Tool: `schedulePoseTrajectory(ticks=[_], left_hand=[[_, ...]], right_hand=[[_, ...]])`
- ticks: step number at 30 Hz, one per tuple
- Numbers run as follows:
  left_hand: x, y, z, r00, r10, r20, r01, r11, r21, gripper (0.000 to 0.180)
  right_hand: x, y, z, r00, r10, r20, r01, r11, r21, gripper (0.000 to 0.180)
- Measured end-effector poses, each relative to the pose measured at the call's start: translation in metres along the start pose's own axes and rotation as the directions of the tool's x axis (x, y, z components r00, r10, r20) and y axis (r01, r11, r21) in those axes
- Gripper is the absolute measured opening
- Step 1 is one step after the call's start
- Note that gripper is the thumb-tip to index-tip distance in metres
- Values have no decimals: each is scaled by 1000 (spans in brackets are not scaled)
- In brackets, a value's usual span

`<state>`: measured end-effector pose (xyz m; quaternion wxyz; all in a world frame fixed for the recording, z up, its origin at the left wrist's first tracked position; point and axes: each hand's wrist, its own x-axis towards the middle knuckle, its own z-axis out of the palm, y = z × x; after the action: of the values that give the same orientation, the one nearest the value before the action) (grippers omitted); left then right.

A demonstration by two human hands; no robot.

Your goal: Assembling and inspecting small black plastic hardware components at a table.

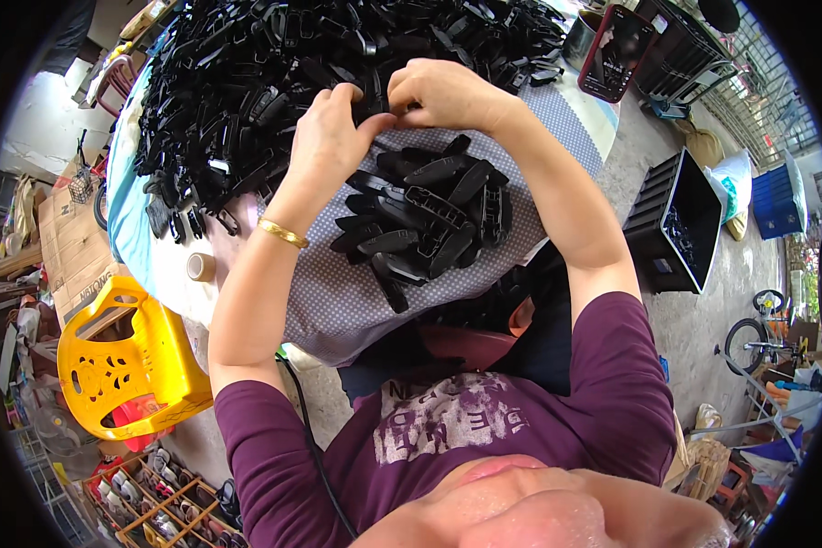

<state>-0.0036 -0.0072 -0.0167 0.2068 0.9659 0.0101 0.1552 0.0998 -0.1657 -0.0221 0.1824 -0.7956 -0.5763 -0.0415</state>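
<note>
My left hand (331,132) and my right hand (438,94) meet at the near edge of a big heap of black plastic parts (237,82). A long black plastic part (373,91) stands between them. Left fingers and thumb close round its lower end. The right hand is curled in a pinch against the left thumb tip; its fingers partly hide what they grip. Just below the hands lies a smaller pile of similar black elongated parts (438,210), some with slotted frames showing, on a dotted grey cloth (315,297).
A phone (616,53) leans beside a metal pot (582,38) at the far right. On the left are a small roll (201,267) and a yellow plastic chair (132,361). A black crate (674,224) with dark pieces inside stands on the floor to the right.
</note>
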Motion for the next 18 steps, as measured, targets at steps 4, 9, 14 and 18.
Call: schedulePoseTrajectory(ticks=[4,9,14,18], left_hand=[[-3,2,9,1000,23,-20,-20,988,150,38],[0,-2,3,979,132,-156,-140,989,-40,33],[15,-12,-12,972,-66,-227,-134,637,-759,43],[14,-13,-17,986,-94,-136,-66,533,-844,40]], right_hand=[[1,7,-7,979,48,-197,-16,987,159,13],[5,12,0,899,112,-423,101,887,451,24],[5,-19,-17,938,275,-212,-20,651,759,28],[8,-27,-12,894,364,-261,43,510,859,22]])
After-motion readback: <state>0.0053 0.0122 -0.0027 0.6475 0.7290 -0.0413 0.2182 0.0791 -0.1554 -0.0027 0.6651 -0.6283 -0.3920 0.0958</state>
